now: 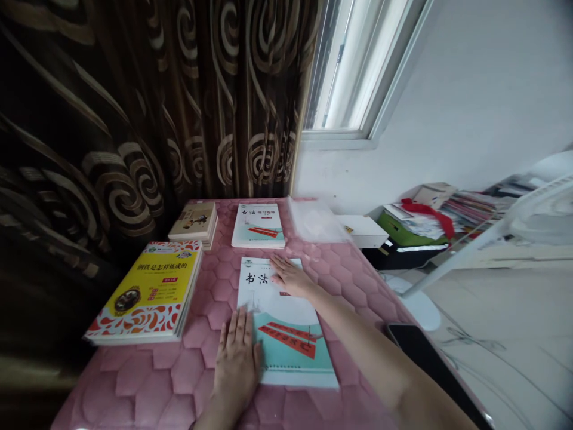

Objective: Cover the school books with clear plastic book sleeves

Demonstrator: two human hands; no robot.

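Observation:
A white and teal calligraphy book (286, 340) with red strips on its cover lies closed on the pink padded table cover (156, 382). My left hand (237, 352) rests flat along the book's left edge, fingers stretched out. Across the upper part of the cover lies my right hand (290, 278), palm down with fingers extended, hiding part of the title. Neither hand grips anything. Beyond them is a similar calligraphy book (258, 226), also closed.
On the left lie a stack of yellow-covered books (154, 280) and smaller brown books (192, 221). A clear plastic sheet (317, 221) sits at the back right. A dark phone-like device (430, 364) lies along the right edge. A white fan (474, 245) stands beyond.

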